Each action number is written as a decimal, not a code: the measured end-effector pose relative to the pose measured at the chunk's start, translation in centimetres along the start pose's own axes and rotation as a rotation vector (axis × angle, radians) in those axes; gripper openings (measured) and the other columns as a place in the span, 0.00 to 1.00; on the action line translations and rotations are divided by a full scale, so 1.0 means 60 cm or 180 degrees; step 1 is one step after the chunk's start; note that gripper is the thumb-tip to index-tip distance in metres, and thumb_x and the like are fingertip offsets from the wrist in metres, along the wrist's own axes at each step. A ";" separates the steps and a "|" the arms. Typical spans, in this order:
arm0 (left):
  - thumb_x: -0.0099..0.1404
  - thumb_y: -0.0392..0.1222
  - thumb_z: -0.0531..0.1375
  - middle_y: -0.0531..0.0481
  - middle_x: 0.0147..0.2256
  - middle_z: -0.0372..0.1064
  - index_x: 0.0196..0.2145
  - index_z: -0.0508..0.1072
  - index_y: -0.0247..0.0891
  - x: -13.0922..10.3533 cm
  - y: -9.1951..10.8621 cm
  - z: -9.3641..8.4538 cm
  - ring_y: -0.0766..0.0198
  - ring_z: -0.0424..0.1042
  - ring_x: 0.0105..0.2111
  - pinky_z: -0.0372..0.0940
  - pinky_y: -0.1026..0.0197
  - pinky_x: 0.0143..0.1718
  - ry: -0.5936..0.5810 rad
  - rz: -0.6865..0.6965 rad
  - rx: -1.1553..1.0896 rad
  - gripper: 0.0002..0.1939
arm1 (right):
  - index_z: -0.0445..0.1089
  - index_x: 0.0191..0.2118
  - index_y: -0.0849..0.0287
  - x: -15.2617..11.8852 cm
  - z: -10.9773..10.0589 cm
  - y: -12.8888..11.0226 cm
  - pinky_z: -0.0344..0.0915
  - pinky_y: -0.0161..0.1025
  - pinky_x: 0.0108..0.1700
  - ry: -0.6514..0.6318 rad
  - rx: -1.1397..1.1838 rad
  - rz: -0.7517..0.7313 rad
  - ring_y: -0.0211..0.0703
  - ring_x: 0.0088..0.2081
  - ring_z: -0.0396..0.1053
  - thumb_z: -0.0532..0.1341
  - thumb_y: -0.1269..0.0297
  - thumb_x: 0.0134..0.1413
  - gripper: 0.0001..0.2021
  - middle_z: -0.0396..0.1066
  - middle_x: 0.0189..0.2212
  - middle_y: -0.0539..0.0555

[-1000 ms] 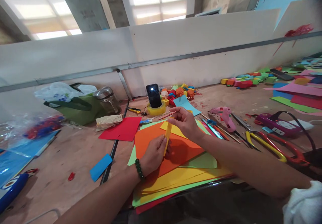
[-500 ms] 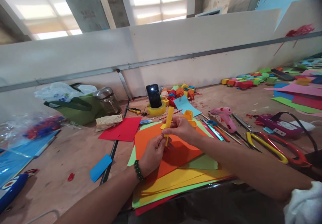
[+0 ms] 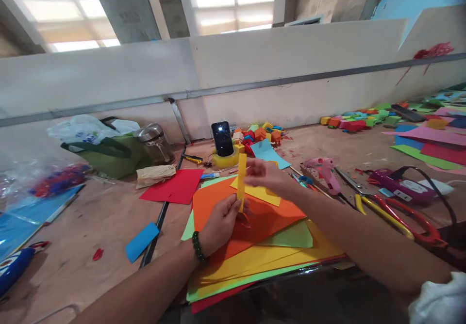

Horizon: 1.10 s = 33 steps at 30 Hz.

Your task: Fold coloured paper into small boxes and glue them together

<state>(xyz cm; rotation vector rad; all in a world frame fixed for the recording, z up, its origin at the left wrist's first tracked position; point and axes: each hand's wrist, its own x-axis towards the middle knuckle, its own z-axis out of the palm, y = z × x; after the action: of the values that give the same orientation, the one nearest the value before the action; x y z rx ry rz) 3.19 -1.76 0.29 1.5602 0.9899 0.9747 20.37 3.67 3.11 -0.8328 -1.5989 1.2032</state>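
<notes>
My left hand [image 3: 223,216] pinches the lower end of a narrow yellow paper strip [image 3: 241,177], which stands upright above the stacked sheets. Just right of the strip is my right hand [image 3: 268,176], slightly blurred, its fingers apart and apparently holding nothing. Under both hands an orange sheet [image 3: 214,193] lies on top of green and yellow sheets [image 3: 287,261]. A flat yellow piece of paper [image 3: 260,194] rests on the orange sheet, partly beneath my right hand. Something small and orange-red shows below my left fingertips; I cannot make out what it is.
Behind the sheets, a phone [image 3: 222,138] leans on a tape roll [image 3: 225,159] beside small paper boxes [image 3: 260,134]. On the right lie a pink glue gun [image 3: 325,171], large scissors [image 3: 389,212] and a purple power strip [image 3: 402,186]. Red paper [image 3: 174,186] and blue paper [image 3: 141,241] lie left.
My right hand has let go of the yellow strip and shifted slightly right. My left hand still holds the strip, which now stands straighter. The view has shifted slightly.
</notes>
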 end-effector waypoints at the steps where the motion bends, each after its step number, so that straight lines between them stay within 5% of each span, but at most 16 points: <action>1: 0.58 0.62 0.57 0.47 0.24 0.72 0.28 0.68 0.36 -0.001 0.000 -0.001 0.66 0.70 0.22 0.67 0.63 0.26 -0.0018 0.0049 0.0041 0.23 | 0.68 0.36 0.58 -0.004 0.014 0.006 0.64 0.35 0.28 -0.0227 0.0013 0.0097 0.37 0.25 0.67 0.71 0.56 0.35 0.20 0.68 0.23 0.46; 4: 0.58 0.61 0.57 0.47 0.24 0.72 0.27 0.69 0.35 -0.009 -0.005 0.004 0.65 0.70 0.21 0.66 0.63 0.25 -0.0210 -0.0162 0.0001 0.23 | 0.68 0.36 0.59 0.000 0.016 0.017 0.62 0.34 0.27 -0.0071 0.0189 0.0066 0.35 0.25 0.65 0.72 0.60 0.33 0.21 0.67 0.22 0.45; 8: 0.56 0.62 0.58 0.48 0.22 0.70 0.27 0.70 0.35 -0.013 -0.003 0.007 0.65 0.70 0.19 0.65 0.64 0.22 -0.0336 -0.0510 -0.0292 0.23 | 0.67 0.37 0.59 0.016 -0.030 0.004 0.61 0.33 0.26 0.0493 0.0310 -0.0100 0.34 0.23 0.64 0.73 0.61 0.31 0.23 0.67 0.21 0.45; 13: 0.53 0.60 0.62 0.49 0.29 0.71 0.29 0.72 0.35 0.005 0.012 -0.019 0.67 0.68 0.26 0.64 0.67 0.24 0.0396 -0.0296 -0.0399 0.22 | 0.66 0.42 0.57 -0.007 0.009 -0.003 0.57 0.32 0.22 -0.0249 -0.0029 0.0152 0.35 0.20 0.63 0.70 0.62 0.35 0.24 0.65 0.18 0.43; 18: 0.45 0.59 0.68 0.53 0.19 0.65 0.17 0.69 0.33 0.019 0.004 -0.033 0.69 0.64 0.23 0.60 0.68 0.24 0.0304 -0.0434 -0.0551 0.24 | 0.59 0.57 0.59 -0.030 0.061 0.036 0.57 0.32 0.22 -0.0458 -0.0798 -0.0079 0.36 0.20 0.62 0.66 0.66 0.45 0.31 0.66 0.17 0.44; 21: 0.44 0.58 0.69 0.52 0.20 0.68 0.23 0.75 0.33 0.027 -0.001 -0.040 0.68 0.67 0.23 0.62 0.66 0.25 0.0617 -0.0588 -0.0969 0.23 | 0.56 0.60 0.57 -0.029 0.052 0.053 0.64 0.33 0.28 -0.0444 -0.1088 -0.0574 0.36 0.25 0.67 0.58 0.66 0.56 0.25 0.69 0.23 0.46; 25: 0.44 0.52 0.71 0.54 0.22 0.70 0.32 0.77 0.33 0.034 -0.005 -0.053 0.70 0.68 0.23 0.64 0.67 0.27 0.0951 -0.0708 -0.1461 0.21 | 0.66 0.51 0.55 -0.029 0.037 0.055 0.69 0.37 0.38 -0.0482 -0.2030 -0.1855 0.39 0.38 0.70 0.54 0.73 0.58 0.17 0.70 0.39 0.56; 29: 0.45 0.51 0.71 0.55 0.21 0.69 0.31 0.76 0.34 0.031 -0.006 -0.050 0.71 0.68 0.23 0.64 0.68 0.28 0.0792 -0.0662 -0.1599 0.20 | 0.71 0.42 0.57 -0.029 0.036 0.052 0.68 0.34 0.34 -0.0533 -0.2681 -0.2745 0.39 0.36 0.68 0.54 0.74 0.60 0.11 0.69 0.35 0.56; 33: 0.43 0.49 0.72 0.53 0.23 0.70 0.27 0.75 0.33 0.022 0.001 -0.042 0.72 0.66 0.23 0.63 0.69 0.27 0.0516 -0.0795 -0.1582 0.18 | 0.72 0.38 0.57 -0.026 0.029 0.053 0.64 0.32 0.30 -0.0499 -0.2947 -0.3000 0.37 0.33 0.66 0.51 0.74 0.62 0.13 0.69 0.32 0.55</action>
<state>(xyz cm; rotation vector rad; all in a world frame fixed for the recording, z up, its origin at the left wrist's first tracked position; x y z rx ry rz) 1.33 0.26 0.94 0.9361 0.9369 1.0804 19.19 2.60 -0.48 -0.3749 -2.3035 -0.1881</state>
